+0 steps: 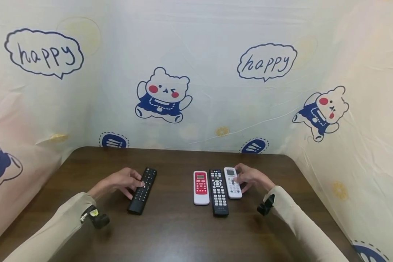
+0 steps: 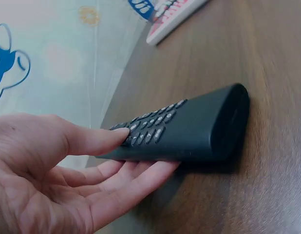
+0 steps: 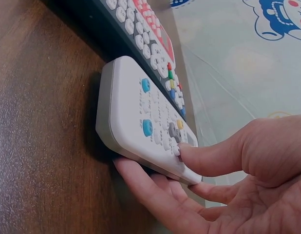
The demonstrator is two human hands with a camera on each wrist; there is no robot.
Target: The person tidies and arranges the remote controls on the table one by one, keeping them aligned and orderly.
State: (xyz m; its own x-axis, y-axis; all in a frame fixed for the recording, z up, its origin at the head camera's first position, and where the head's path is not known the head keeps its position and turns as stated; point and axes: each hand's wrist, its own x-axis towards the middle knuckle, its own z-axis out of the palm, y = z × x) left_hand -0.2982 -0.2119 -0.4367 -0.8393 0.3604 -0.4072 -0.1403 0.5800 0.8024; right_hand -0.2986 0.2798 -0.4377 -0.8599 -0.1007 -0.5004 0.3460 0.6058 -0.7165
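Observation:
On the left of the table my left hand (image 1: 126,181) holds a black remote control (image 1: 142,191). Its thumb lies on the buttons and its fingers are at the side and lower edge of the black remote (image 2: 199,124), as the left wrist view shows. Over on the right, my right hand (image 1: 251,176) grips a white remote control (image 1: 233,183) by its right side. In the right wrist view the thumb presses on the face of the white remote (image 3: 136,107), with the fingers along its lower side. Whether either remote is lifted, I cannot tell.
Left of the white remote lies a longer black remote with white buttons (image 1: 218,193). Beside that is a white remote with a red button panel (image 1: 201,198). The brown wooden table (image 1: 177,233) meets a printed cloth backdrop (image 1: 213,72) at the back and sides.

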